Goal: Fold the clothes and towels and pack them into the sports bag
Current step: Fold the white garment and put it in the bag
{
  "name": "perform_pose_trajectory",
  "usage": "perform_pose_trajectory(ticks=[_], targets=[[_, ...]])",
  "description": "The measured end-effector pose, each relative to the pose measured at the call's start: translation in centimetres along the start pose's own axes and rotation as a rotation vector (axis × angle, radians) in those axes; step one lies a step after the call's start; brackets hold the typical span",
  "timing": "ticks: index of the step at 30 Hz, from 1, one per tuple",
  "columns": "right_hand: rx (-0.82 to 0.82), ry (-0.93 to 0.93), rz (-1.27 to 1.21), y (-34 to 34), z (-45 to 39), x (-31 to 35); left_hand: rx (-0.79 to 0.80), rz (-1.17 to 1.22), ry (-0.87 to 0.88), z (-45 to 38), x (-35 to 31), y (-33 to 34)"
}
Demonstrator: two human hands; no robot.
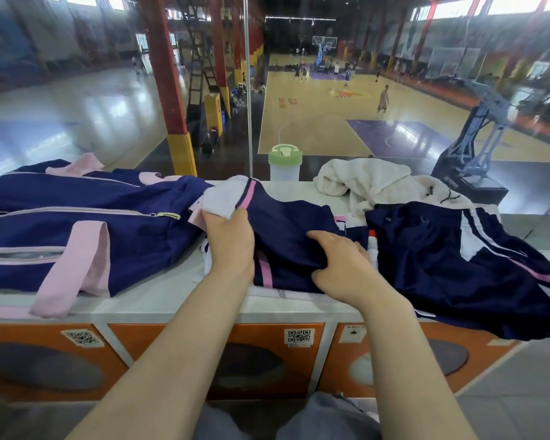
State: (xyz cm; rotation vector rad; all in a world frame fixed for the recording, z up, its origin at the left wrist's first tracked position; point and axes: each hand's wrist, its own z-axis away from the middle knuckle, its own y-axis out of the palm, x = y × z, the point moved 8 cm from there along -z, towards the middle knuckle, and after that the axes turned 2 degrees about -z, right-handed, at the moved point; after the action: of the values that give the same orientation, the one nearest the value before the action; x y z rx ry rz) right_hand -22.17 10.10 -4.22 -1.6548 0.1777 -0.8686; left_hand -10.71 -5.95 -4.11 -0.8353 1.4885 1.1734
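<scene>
The left hand pinches the jersey near its white edge, the right hand bunches its middle, so the fold could slump unevenly.

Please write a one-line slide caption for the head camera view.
Both hands, left hand and right hand, fold a navy garment between the sports bag and a white towel.
</scene>
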Motion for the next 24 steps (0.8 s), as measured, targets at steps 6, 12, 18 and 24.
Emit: perform_pose_trajectory(ticks=[6, 12, 18, 24], targets=[[-0.049, -0.013, -0.157, -0.1, 0.2, -0.1, 0.079, -0.102, 0.308, 2.1, -4.2, 1.6], [-0.165, 0.018, -0.117, -1.0, 0.3, 0.0, 0.515, -0.618, 0.694, 6.5, -4.1, 7.5], [-0.205, 0.104, -0.286, -1.5, 0.6, -1.0, 0.632, -1.184, 0.976, 7.0, -0.6, 9.2], [-0.204, 0.263, -0.791, 0.3, 0.3, -2.6, 0.696, -1.389, 0.832, 6.6, 0.8, 8.4]])
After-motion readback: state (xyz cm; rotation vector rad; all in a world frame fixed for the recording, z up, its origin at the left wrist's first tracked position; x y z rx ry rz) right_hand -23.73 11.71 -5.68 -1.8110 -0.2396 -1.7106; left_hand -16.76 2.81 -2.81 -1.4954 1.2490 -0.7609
